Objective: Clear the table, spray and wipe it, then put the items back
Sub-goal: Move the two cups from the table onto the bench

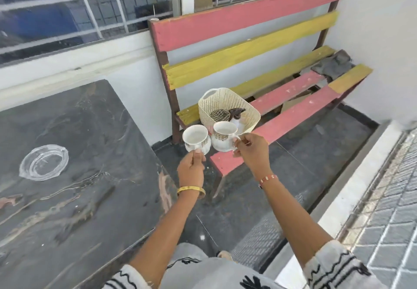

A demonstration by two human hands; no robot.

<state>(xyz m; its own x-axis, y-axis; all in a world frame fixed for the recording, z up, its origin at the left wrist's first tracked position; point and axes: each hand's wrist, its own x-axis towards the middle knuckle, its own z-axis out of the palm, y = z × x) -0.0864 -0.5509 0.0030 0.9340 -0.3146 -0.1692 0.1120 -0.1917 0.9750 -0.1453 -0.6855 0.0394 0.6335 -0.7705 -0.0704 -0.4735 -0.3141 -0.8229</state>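
Note:
My left hand (191,167) pinches the handle of a white cup with gold trim (195,138), held in the air to the right of the table's edge. My right hand (251,151) grips the handle of a second white cup (223,137), held over the near end of the bench. The dark marble table (79,187) lies at the left with a clear glass ashtray (44,162) on it. A cream plastic basket (228,106) stands on the bench just behind the cups, with a striped cloth and a dark-topped bottle inside.
The red and yellow slatted bench (282,108) stands against the white wall, with a grey rag (334,64) at its far end. Dark floor tiles lie between table and bench. A white step and paved ground run along the right.

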